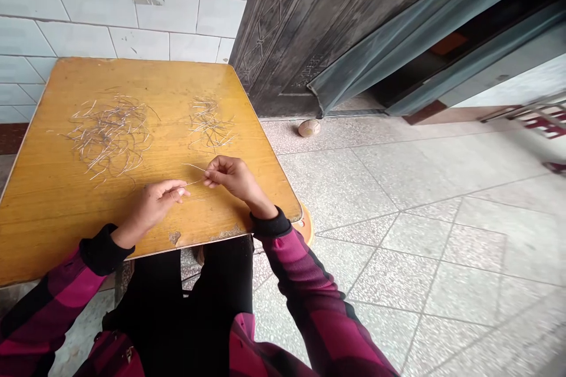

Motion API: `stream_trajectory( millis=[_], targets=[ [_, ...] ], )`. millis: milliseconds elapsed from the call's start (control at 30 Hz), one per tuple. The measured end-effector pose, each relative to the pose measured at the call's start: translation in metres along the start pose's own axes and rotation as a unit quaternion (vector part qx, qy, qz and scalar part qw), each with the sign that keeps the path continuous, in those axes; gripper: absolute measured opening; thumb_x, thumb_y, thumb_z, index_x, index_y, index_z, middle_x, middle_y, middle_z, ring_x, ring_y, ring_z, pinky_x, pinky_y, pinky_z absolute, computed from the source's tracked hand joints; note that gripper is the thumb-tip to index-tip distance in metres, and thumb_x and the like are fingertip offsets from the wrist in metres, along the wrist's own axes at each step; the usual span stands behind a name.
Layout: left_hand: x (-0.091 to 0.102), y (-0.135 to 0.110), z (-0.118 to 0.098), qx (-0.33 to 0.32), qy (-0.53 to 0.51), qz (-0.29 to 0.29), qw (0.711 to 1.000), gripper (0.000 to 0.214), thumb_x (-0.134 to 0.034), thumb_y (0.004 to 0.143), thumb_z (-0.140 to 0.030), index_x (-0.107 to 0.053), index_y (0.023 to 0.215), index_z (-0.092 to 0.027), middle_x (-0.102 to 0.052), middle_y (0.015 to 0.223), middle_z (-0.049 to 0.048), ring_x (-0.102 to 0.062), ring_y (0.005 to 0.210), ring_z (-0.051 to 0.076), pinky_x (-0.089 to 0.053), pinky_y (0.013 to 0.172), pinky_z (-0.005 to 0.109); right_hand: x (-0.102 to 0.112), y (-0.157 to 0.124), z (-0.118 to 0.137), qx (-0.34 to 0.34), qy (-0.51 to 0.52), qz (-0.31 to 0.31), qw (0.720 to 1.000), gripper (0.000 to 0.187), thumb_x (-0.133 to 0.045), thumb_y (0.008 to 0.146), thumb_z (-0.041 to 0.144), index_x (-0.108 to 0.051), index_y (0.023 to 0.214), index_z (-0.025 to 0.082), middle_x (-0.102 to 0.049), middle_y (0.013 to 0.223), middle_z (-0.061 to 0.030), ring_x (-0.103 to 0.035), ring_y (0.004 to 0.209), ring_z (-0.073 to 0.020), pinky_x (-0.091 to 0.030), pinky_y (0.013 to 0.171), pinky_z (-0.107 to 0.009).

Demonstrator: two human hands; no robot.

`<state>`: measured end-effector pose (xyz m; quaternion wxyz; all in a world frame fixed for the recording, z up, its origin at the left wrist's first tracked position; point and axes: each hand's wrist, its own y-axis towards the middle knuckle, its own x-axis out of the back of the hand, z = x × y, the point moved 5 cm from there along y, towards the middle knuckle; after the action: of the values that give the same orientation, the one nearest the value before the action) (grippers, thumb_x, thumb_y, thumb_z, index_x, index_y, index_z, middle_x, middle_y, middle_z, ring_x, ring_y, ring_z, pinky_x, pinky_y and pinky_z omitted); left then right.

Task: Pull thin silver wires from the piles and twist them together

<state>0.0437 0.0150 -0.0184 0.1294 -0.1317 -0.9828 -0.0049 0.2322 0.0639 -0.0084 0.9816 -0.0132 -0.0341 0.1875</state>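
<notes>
My left hand [155,203] and my right hand [230,175] rest low over a yellow wooden table [48,200], fingers pinched. Between them runs a thin pale strand [194,181], one end in each pinch; a second fine strand [193,166] sticks out leftward from my right fingers. A large loose pile of thin strands [109,135] lies on the table's left half. A smaller pile [209,123] lies just beyond my right hand. Both sleeves are red-and-black plaid with dark cuffs.
A white tiled wall [110,6] stands behind the table. A dark metal door [300,23] is at the right rear, with a small round object [308,128] on the speckled floor [420,230] before it. The table's near edge [221,234] is chipped. An orange stool edge [306,225] shows beneath.
</notes>
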Motion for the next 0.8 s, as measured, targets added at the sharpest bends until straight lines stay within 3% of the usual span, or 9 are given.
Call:
stream_trajectory(
  millis=[200,367,500,633,800],
  targets=[
    [-0.008,0.000,0.000,0.095,-0.214,0.053,0.971,0.038,-0.068,0.080,-0.049,-0.074,0.093,-0.013,-0.075,0.091,0.0124,-0.058,0.065,0.013,-0.042,0.061,0.027,-0.011,-0.012,0.006,-0.003,0.051,-0.011,0.999,0.043,-0.076,0.070,0.056,-0.056,0.078,0.019,-0.071,0.073,-0.0010,-0.069,0.066,-0.0114,-0.056,0.061,-0.023],
    [-0.010,-0.001,-0.004,0.085,-0.222,0.066,0.969,0.045,-0.062,0.085,-0.054,-0.074,0.103,-0.014,-0.073,0.087,0.0112,-0.034,0.048,0.006,-0.021,0.046,0.025,-0.016,-0.013,0.007,0.002,0.069,0.004,0.998,0.042,-0.081,0.067,0.050,-0.057,0.078,0.018,-0.069,0.067,0.0011,-0.068,0.063,-0.0110,-0.057,0.060,-0.022],
    [-0.012,-0.001,-0.001,0.079,-0.270,0.084,0.956,0.044,-0.059,0.087,-0.053,-0.074,0.105,-0.016,-0.072,0.087,0.0100,-0.029,0.047,0.005,-0.020,0.045,0.024,-0.017,-0.013,0.008,0.007,0.084,-0.006,0.996,0.040,-0.082,0.067,0.047,-0.058,0.079,0.019,-0.068,0.067,0.0015,-0.069,0.063,-0.0114,-0.057,0.060,-0.023],
    [-0.015,0.000,0.006,0.113,-0.339,0.089,0.930,0.038,-0.064,0.083,-0.050,-0.076,0.100,-0.018,-0.070,0.086,0.0085,-0.030,0.048,0.004,-0.019,0.044,0.022,-0.016,-0.014,0.008,0.013,0.093,-0.021,0.995,0.042,-0.083,0.065,0.048,-0.059,0.085,0.019,-0.068,0.069,0.0021,-0.069,0.063,-0.0120,-0.057,0.061,-0.024],
    [-0.015,0.002,0.007,0.143,-0.360,0.077,0.919,0.035,-0.066,0.080,-0.046,-0.076,0.096,-0.017,-0.069,0.083,0.0078,-0.028,0.047,0.004,-0.017,0.041,0.020,-0.012,-0.017,0.005,0.024,0.054,-0.031,0.998,0.040,-0.080,0.071,0.047,-0.067,0.097,0.018,-0.071,0.074,-0.0002,-0.069,0.067,-0.0128,-0.059,0.066,-0.028]
  ],
)
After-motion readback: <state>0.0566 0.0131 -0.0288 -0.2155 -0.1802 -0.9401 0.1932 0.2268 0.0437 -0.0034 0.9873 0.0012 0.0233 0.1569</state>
